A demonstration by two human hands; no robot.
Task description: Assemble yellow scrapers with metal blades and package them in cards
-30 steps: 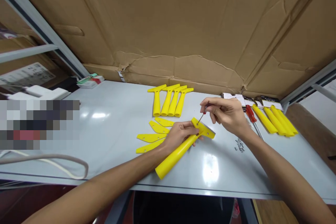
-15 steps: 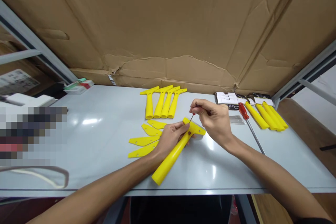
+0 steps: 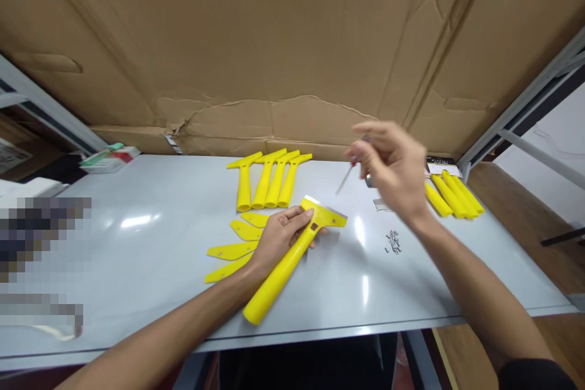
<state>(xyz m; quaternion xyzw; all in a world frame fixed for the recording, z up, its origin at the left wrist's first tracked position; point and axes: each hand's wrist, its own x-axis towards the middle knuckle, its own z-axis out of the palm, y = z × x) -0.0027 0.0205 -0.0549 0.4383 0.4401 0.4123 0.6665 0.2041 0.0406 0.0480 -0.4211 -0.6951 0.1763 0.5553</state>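
My left hand (image 3: 284,231) is closed around the head end of a yellow scraper (image 3: 287,265), thumb on top. A thin metal blade edge (image 3: 312,199) shows along the scraper's head, and its handle slants down to the left. Raised to the right, my right hand (image 3: 388,164), blurred by motion, pinches a small screwdriver (image 3: 347,175) with a reddish handle and thin shaft. The shaft's tip points down left, above the scraper head and apart from it. Flat yellow plates (image 3: 231,251) lie left of my left hand.
Several yellow scraper bodies (image 3: 244,186) lie behind my left hand. Small screws (image 3: 393,242) form a pile at right. More yellow handles (image 3: 450,195), a dark-and-white packet (image 3: 442,166) and metal blades (image 3: 380,205) lie beyond. Cardboard (image 3: 274,42) stands behind the table.
My right hand has lifted the small screwdriver off the scraper and moved up and right. The view has shifted right; the screw pile now shows, and the large red screwdriver is no longer visible.
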